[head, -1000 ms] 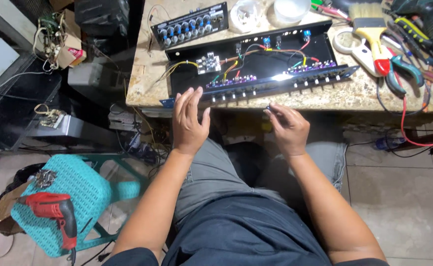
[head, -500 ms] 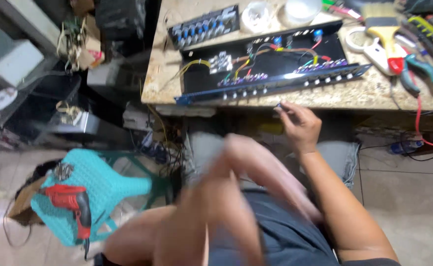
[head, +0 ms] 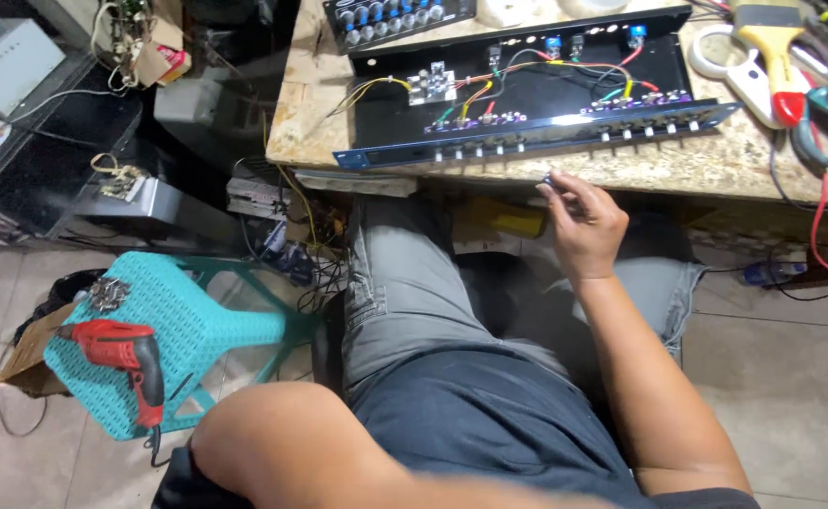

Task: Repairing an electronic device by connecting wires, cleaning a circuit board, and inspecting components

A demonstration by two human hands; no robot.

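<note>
Even daylight, blurred near arm

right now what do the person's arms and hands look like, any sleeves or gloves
Both arms are bare, with no sleeves showing on the forearms. The right hand wears no glove, ring, watch or wristband that can be seen. The left hand is out of frame; only the bare left arm crosses the bottom, blurred. Below the arms, grey trousers and a dark blue shirt are worn.

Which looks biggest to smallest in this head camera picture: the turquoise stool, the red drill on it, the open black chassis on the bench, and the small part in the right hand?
1. Open black chassis
2. Turquoise stool; it sits farther from the camera, so its ranking against the chassis is unsure
3. Red drill
4. Small part pinched in the right hand
</note>
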